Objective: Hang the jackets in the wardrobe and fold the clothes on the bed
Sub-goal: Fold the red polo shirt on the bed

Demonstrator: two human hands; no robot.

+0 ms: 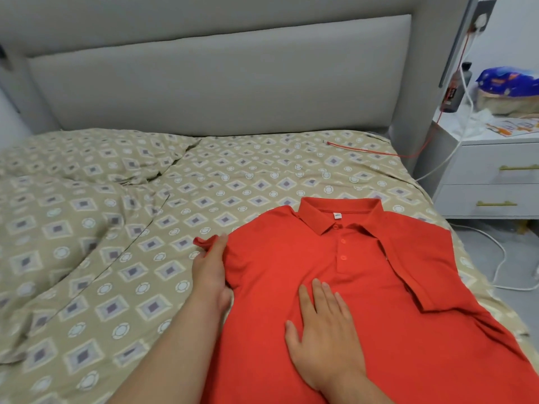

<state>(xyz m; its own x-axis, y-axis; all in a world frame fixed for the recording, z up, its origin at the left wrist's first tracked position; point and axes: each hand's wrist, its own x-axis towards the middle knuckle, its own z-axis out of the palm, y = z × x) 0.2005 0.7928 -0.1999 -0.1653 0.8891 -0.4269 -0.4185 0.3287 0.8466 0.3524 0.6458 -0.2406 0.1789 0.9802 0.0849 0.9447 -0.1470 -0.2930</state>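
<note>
A red polo shirt (pixel 364 287) lies face up on the bed, collar toward the headboard, with its right-side sleeve folded across the chest. My left hand (pixel 210 266) holds the shirt's other sleeve at its edge; the cuff pokes out past my fingertips and fabric covers part of the hand. My right hand (pixel 323 333) rests flat on the shirt's front below the buttons, fingers straight and spread.
The bed has a beige patterned sheet (pixel 233 182) with a rumpled duvet (pixel 58 228) on the left and a grey padded headboard (pixel 218 77) behind. A white nightstand (pixel 490 176) stands at the right with clutter on top. Red and white cables (pixel 364 148) trail over the bed corner and floor.
</note>
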